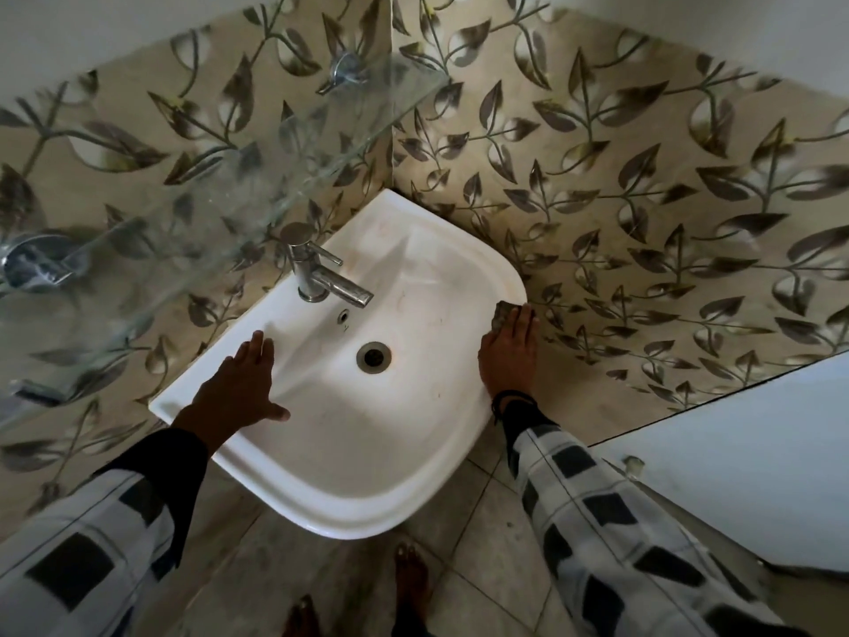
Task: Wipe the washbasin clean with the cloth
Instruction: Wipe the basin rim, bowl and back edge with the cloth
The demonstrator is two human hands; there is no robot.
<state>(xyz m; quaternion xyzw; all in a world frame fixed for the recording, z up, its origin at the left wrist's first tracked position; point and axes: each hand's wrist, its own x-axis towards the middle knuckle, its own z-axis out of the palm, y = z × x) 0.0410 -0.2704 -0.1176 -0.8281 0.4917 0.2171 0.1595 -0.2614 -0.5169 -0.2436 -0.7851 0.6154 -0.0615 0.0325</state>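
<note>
A white washbasin [349, 462] is fixed in a tiled corner, with a chrome tap [321, 273] at its back and a round drain [373, 356] in the bowl. My left hand [239, 383] lies flat on the basin's left rim, fingers spread, holding nothing. My right hand [507, 349] presses a small dark cloth [503, 314] against the right rim; only the cloth's far end shows beyond my fingertips. Faint reddish smears mark the rim and the bowl.
A glass shelf [220, 177] on chrome brackets juts out above the tap at the left. Leaf-patterned tiles [643, 223] cover both walls. A white panel [744, 475] stands at the right. My bare feet [409, 586] are on the tiled floor below the basin.
</note>
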